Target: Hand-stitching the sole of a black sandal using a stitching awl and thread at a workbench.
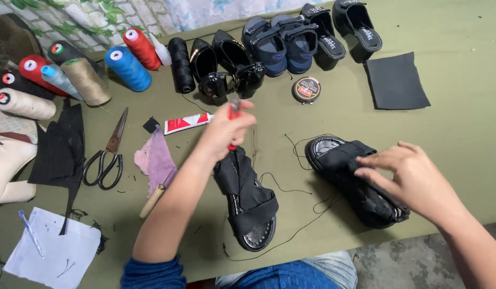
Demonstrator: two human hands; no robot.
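A red-handled tool (233, 115) is gripped tight in the left hand (226, 128) while the right hand (414, 176), fingers spread, is laid on a black sandal (355, 179); loose thread (296, 152) could be snagged.

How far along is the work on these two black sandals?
Done: nothing clearly finished; loose black thread trails around both. In hand: left hand grips a red-handled tool above the left sandal; right hand rests on the right sandal. Left: both sandals, judging by the loose thread.

The person is wearing a blue sleeve (151, 273) pushed up past the left forearm, leaving both hands bare. Lower down, they are wearing what looks like blue denim (291, 274), though only a strip is showing.
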